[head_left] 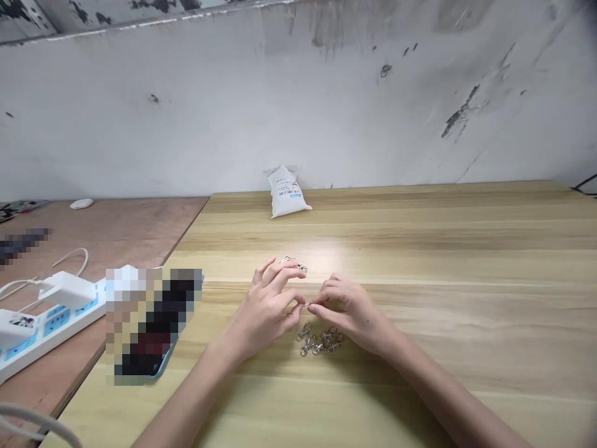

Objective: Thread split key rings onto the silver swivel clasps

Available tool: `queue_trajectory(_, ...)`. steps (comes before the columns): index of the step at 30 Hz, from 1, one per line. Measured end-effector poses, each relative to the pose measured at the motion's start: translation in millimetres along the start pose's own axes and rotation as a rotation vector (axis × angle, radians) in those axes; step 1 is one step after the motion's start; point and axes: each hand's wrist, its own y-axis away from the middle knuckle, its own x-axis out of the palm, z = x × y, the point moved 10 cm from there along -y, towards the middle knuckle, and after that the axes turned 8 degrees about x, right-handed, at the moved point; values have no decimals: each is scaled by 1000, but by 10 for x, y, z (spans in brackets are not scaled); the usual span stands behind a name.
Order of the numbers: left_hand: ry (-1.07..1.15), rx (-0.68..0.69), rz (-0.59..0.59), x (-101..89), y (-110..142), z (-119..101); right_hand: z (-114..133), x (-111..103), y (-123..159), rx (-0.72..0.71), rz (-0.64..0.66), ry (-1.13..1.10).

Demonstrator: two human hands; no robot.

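Note:
My left hand and my right hand meet over the light wooden table, fingertips pinched together on a small silver metal clasp between them. The left hand's upper fingers are raised and spread while thumb and forefinger pinch. Just below the hands lies a small pile of silver lobster clasps. A second little cluster of metal clasps lies just beyond the left fingers.
A white sealed bag stands at the table's far edge against the wall. A blurred-out object lies at the left of the table. A white and blue power strip with plugs and cables rests on the neighbouring brown table.

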Motion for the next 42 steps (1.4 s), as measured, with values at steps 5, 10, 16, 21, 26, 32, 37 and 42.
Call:
queue_trajectory(5, -87, -82, 17, 27, 35, 116, 361, -36, 120, -265, -165, 298)
queue_trajectory(10, -103, -126, -51, -95, 32, 163, 315, -113, 114, -199, -196, 218)
queue_trajectory(16, -78, -38, -125, -167, -9, -20, 151, -51, 63, -123, -121, 148)
queue_trajectory(21, -52, -50, -116, -146, -9, 1, 172, -182, 69, -219, -237, 320)
queue_trajectory(26, 26, -122, -56, -76, 11, 83, 531, -284, 250, -408, -494, 441)
queue_trajectory(32, 39, -24, 78, 75, 21, 37, 703, -14, 325, -507, -389, 395)
queue_trajectory(37, -139, -124, 157, 99, 138, 383, 368, 61, 164, -369, -237, 462)
queue_trajectory(42, -178, -112, 221, 130, 208, 510, 149, 124, 66, -242, -65, 464)
